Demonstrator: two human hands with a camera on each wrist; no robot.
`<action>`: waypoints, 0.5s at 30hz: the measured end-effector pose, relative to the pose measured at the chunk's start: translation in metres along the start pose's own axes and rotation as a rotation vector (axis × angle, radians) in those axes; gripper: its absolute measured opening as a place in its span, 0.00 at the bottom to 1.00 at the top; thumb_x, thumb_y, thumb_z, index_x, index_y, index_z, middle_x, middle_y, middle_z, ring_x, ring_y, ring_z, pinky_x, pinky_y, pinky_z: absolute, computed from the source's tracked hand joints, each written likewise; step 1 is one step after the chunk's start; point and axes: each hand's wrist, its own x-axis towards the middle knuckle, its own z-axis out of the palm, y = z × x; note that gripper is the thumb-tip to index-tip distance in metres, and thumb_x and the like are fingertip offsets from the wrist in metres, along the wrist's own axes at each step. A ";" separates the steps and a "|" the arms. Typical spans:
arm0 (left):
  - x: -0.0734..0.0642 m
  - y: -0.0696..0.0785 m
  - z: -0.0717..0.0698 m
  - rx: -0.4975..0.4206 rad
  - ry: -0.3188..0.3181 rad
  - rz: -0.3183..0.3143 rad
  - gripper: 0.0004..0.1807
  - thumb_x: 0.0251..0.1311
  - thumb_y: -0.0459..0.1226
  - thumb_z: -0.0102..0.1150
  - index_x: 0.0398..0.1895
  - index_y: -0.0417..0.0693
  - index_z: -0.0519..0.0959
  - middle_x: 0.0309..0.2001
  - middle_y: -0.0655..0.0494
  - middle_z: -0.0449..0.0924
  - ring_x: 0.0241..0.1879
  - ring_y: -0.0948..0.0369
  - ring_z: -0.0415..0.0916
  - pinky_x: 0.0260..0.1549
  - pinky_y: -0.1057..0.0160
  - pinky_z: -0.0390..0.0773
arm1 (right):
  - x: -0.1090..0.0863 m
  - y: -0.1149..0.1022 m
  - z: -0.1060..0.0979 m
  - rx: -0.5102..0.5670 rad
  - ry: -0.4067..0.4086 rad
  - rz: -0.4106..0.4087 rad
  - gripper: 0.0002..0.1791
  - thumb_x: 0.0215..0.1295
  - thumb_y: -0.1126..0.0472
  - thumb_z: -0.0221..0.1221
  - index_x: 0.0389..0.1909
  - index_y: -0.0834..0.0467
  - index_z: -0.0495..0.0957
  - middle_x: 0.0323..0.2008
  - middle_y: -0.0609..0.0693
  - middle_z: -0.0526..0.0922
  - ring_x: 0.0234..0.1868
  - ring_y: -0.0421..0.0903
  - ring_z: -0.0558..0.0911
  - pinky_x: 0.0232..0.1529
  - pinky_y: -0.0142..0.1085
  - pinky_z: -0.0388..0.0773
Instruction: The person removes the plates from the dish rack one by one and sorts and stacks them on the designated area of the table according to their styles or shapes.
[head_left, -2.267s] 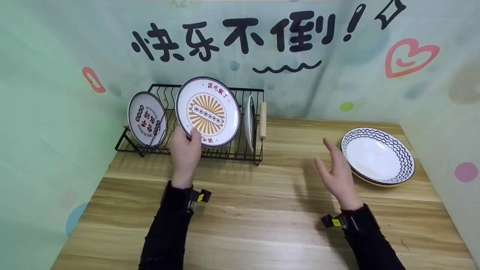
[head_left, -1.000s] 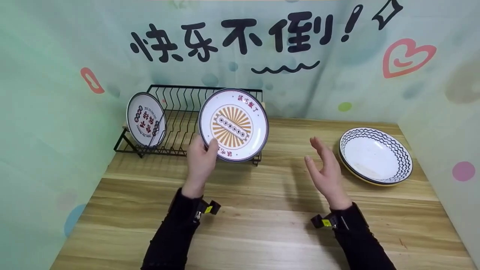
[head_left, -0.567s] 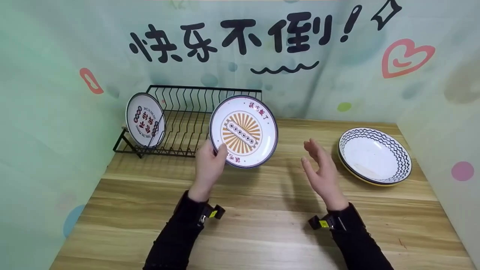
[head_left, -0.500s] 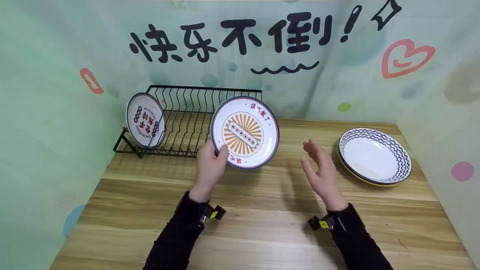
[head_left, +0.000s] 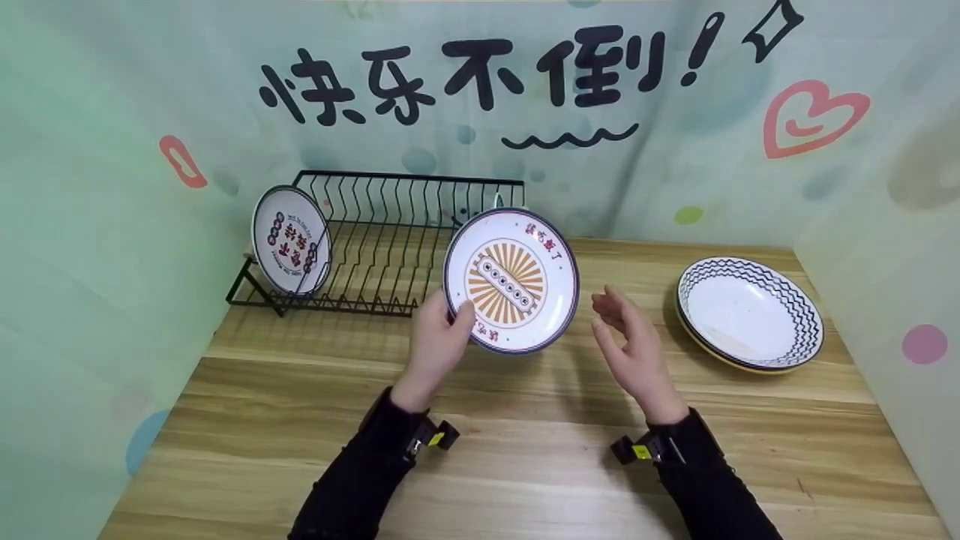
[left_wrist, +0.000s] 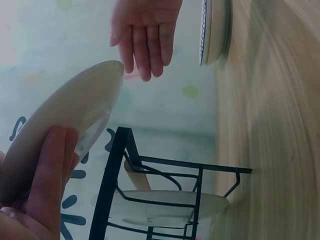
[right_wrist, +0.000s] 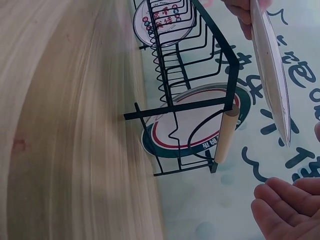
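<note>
My left hand (head_left: 442, 337) holds a round white plate (head_left: 511, 281) by its lower left rim, thumb on the face and fingers behind. An orange sunburst and red characters decorate the plate, which is raised in front of the rack's right end. In the left wrist view the fingers (left_wrist: 47, 175) lie against the plate's pale underside (left_wrist: 75, 105). My right hand (head_left: 634, 349) is held up beside the plate, apart from it, palm turned inward and holding nothing. The right wrist view shows this hand's fingers (right_wrist: 282, 200) below the plate's edge (right_wrist: 272, 75).
A black wire dish rack (head_left: 375, 240) stands at the back left. One plate (head_left: 292, 240) leans at its left end; a green-rimmed plate (right_wrist: 195, 120) stands at its wooden-handled right end. A white bowl with wavy lines (head_left: 750, 311) sits at the right, apparently on another dish.
My left hand has carried the plate rightward and toward me, from over the rack's middle to its right front. My right hand has drifted left, nearer to the plate.
</note>
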 end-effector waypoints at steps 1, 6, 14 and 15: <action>0.000 0.000 0.001 0.009 -0.006 0.006 0.14 0.61 0.25 0.52 0.49 0.29 0.78 0.33 0.44 0.81 0.25 0.60 0.74 0.21 0.66 0.78 | 0.000 0.001 0.000 0.010 -0.004 0.002 0.26 0.65 0.79 0.55 0.62 0.82 0.62 0.52 0.75 0.76 0.53 0.69 0.77 0.56 0.56 0.74; -0.004 -0.001 0.003 0.017 -0.035 0.013 0.14 0.61 0.26 0.53 0.49 0.28 0.78 0.34 0.43 0.82 0.25 0.59 0.75 0.23 0.66 0.80 | -0.003 0.023 0.004 0.066 -0.026 0.018 0.26 0.68 0.75 0.55 0.65 0.76 0.64 0.53 0.69 0.78 0.53 0.63 0.79 0.58 0.44 0.77; -0.007 0.000 0.007 -0.010 -0.081 0.001 0.13 0.61 0.26 0.53 0.48 0.28 0.78 0.32 0.45 0.82 0.23 0.63 0.71 0.19 0.68 0.76 | -0.003 0.027 0.007 0.086 -0.045 0.087 0.27 0.68 0.73 0.56 0.66 0.76 0.63 0.52 0.68 0.79 0.52 0.59 0.79 0.52 0.29 0.77; -0.008 0.001 0.008 -0.016 -0.088 -0.003 0.14 0.61 0.26 0.53 0.49 0.28 0.78 0.32 0.45 0.82 0.23 0.63 0.71 0.20 0.68 0.76 | -0.003 0.026 0.007 0.096 -0.045 0.099 0.27 0.68 0.73 0.56 0.66 0.76 0.63 0.52 0.67 0.79 0.51 0.58 0.79 0.52 0.29 0.77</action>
